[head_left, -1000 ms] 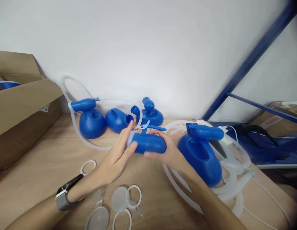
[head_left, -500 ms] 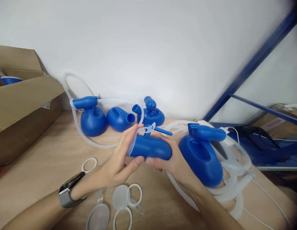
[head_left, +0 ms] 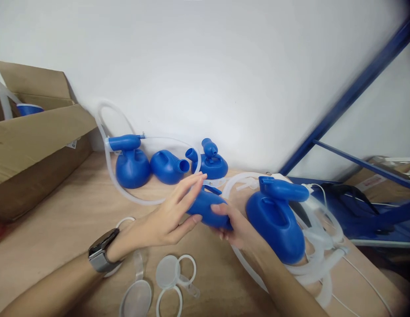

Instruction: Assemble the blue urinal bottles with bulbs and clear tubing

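Both hands are on a blue plastic urinal spout piece (head_left: 206,209) above the table. My right hand (head_left: 239,226) wraps its rounded end, thumb on top. My left hand (head_left: 173,215) cups the other end, its fingers nearly straight along the far side and the thumb on the near side; that end is hidden by the palm. A clear strap (head_left: 215,182) shows just beyond the piece. Below the hands lie translucent lids (head_left: 168,272) and white rings (head_left: 169,303). To the right stands a blue urinal bottle (head_left: 275,229) with a similar spout piece on top.
Along the wall stand a blue bottle with a hose (head_left: 132,169), a blue bottle lying on its side (head_left: 168,167) and another with a spout (head_left: 209,166). Coiled clear hoses (head_left: 319,264) lie at right. A cardboard box (head_left: 42,163) is at left, a blue metal frame (head_left: 350,94) at right.
The blue spout piece has turned in the hands, its rounded end dipping toward me. My right thumb has shifted up onto its top. The view has moved slightly.
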